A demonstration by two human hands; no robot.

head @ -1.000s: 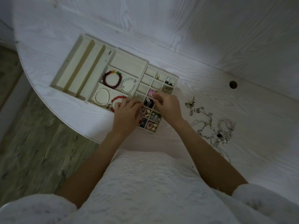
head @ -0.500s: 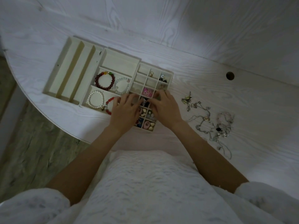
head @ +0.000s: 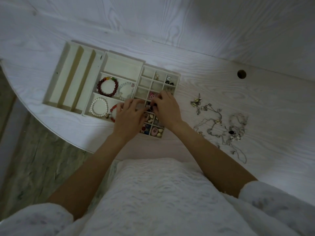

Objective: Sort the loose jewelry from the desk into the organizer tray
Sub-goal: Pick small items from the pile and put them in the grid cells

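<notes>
A cream organizer tray (head: 65,77) lies on the white desk, with long slots on its left, bracelet sections in the middle and a grid of small cells on its right. My left hand (head: 129,116) and my right hand (head: 167,110) meet fingertip to fingertip over a middle grid cell, and both pinch a small piece of jewelry (head: 150,106) that is mostly hidden. Loose chains and pendants (head: 219,126) lie tangled on the desk to the right of my right wrist.
A dark red bead bracelet (head: 107,87), a pale bracelet (head: 127,90), a pearl bracelet (head: 99,107) and a red bracelet (head: 112,110) sit in the middle sections. A cable hole (head: 241,74) is at the back right. The desk's curved edge (head: 51,130) drops to the floor on the left.
Both hands stay over the grid of small cells. Their fingertips have drawn together over one middle cell, and the left fingers have closed in towards the right hand.
</notes>
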